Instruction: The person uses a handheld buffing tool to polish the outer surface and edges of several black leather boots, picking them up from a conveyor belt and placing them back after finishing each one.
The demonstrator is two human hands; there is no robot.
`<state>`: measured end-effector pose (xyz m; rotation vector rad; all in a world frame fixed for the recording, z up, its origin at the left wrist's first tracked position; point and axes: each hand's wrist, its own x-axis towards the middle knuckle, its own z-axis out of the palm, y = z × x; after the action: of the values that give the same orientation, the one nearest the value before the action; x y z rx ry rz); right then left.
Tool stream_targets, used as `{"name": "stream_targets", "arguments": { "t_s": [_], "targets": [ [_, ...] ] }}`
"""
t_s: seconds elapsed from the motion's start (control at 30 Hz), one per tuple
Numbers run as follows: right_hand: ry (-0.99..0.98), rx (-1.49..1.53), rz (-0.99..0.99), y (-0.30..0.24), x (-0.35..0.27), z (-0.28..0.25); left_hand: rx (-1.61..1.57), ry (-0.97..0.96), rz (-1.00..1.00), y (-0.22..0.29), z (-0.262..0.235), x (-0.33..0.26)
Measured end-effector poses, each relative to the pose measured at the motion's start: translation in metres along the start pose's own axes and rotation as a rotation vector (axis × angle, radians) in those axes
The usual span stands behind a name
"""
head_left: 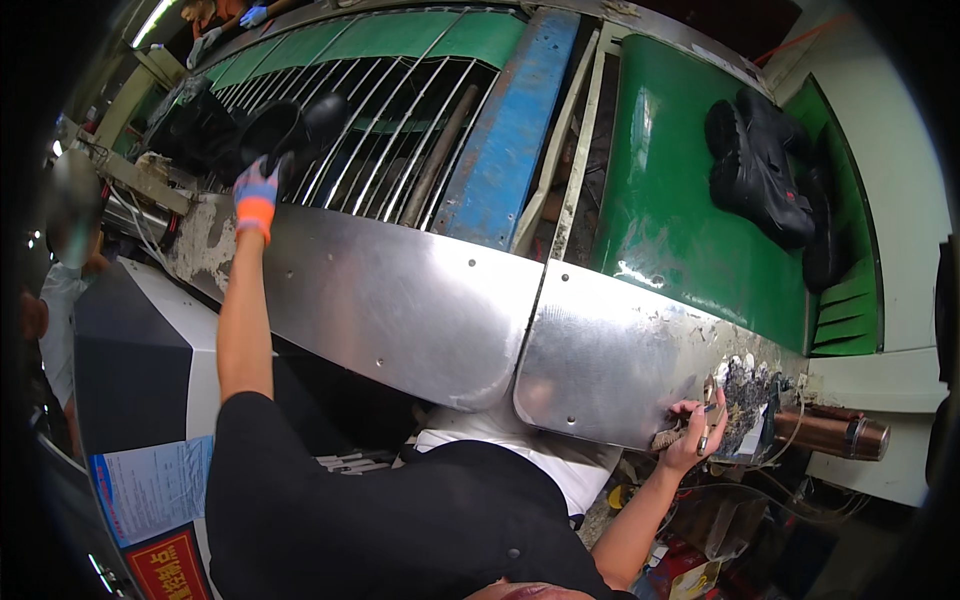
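At the far left, my left hand point(257, 192) wears a blue-grey glove with an orange cuff and is slightly blurred. Its fingers close on the near edge of a black boot point(318, 118) lying on the metal rods of the rack point(400, 130). More black boots point(190, 125) sit just left of it. My bare right hand point(692, 432) is at the near edge of the steel plate point(610, 350), fingers curled round a slim, pen-like tool point(703, 441) with a metal end. Some brownish, wrinkled material shows beside its fingers.
A green conveyor belt point(670, 200) at right carries black boots point(760, 170) near a pale machine opening. Dark residue point(745, 400) and a copper-coloured cylinder point(850, 438) lie beyond my right hand. A blue beam point(510, 130) separates rack and belt. A gloved co-worker point(215, 20) stands far left.
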<state>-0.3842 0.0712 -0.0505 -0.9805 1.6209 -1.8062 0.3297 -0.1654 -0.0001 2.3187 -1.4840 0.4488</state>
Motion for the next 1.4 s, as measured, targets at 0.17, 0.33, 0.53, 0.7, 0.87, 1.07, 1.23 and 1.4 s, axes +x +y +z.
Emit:
{"name": "stream_targets", "arguments": {
  "t_s": [0.17, 0.33, 0.53, 0.7, 0.87, 1.07, 1.23, 1.4],
  "targets": [
    [-0.029, 0.015, 0.015, 0.007, 0.002, 0.0, -1.205, -0.009, -0.436, -0.208, 0.015, -0.19],
    [0.009, -0.059, -0.011, -0.005, -0.005, -0.001, -0.348, -0.654, 0.035, -0.133, -0.052, -0.297],
    [0.028, 0.031, 0.006, 0.006, -0.005, -0.016, 0.473, -0.707, 0.027, -0.042, -0.206, -0.215],
    [-0.015, 0.064, -0.017, 0.002, -0.003, -0.003, -0.096, -0.182, 0.733, 0.134, -0.214, -0.208],
    [-0.015, 0.138, 0.002, 0.006, -0.004, -0.012, -0.086, -0.414, 1.322, 0.239, -0.123, -0.207],
    [-0.013, 0.161, -0.029, 0.014, -0.007, -0.016, -0.364, -0.129, 1.15, 0.248, -0.163, -0.187],
    [0.065, 0.159, -0.106, 0.02, -0.005, -0.01, -0.903, 0.203, 0.514, 0.192, -0.213, -0.177],
    [0.406, 0.286, -0.161, 0.014, -0.002, -0.015, -1.171, 0.12, 0.579, 0.213, -0.139, -0.14]
  ]
}}
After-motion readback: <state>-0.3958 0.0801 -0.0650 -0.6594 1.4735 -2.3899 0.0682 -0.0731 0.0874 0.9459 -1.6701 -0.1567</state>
